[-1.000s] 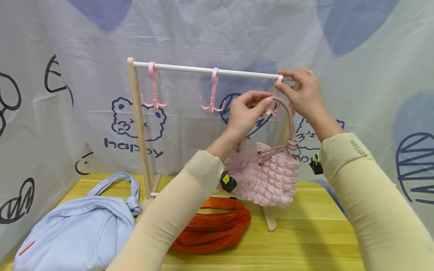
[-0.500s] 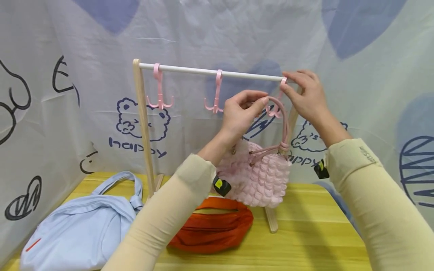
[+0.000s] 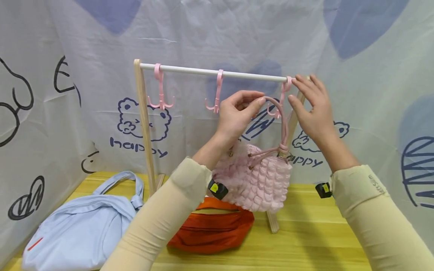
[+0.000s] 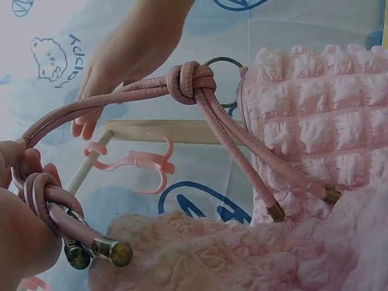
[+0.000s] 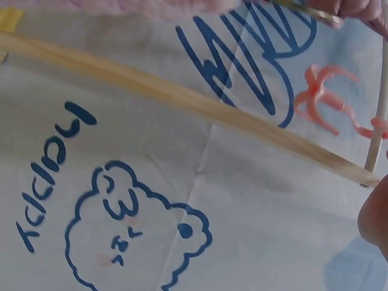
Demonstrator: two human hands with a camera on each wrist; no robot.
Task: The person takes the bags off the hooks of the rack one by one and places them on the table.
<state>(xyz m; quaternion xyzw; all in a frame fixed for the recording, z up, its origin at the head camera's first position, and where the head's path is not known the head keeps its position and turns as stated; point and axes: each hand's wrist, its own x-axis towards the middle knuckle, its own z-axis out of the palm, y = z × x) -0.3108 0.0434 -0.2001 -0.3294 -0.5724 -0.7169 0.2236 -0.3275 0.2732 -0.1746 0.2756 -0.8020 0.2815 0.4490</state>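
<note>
My left hand (image 3: 237, 114) pinches the top of the handle (image 3: 282, 116) of a puffy pink handbag (image 3: 268, 180), which hangs below it. In the left wrist view the knotted handle (image 4: 97, 100) arcs from my fingers to a metal ring on the bag. Just right of the handle, the right-hand pink hook (image 3: 282, 98) hangs from the white rail (image 3: 190, 69). My right hand (image 3: 315, 103) is spread beside the rail's right end, fingertips near the top of that hook, holding nothing. Its thumb (image 5: 374, 218) shows at the edge of the right wrist view.
Two more pink hooks (image 3: 161, 88) (image 3: 217, 92) hang along the rail of the wooden stand (image 3: 144, 124). On the yellow table (image 3: 312, 226) lie a light blue bag (image 3: 84, 229) at left and an orange waist bag (image 3: 213, 229) below the rail. A printed cloth hangs behind.
My right thumb and fingers have let go of the right-hand hook and drawn a little to the right. My left hand, with the handbag, has shifted slightly left.
</note>
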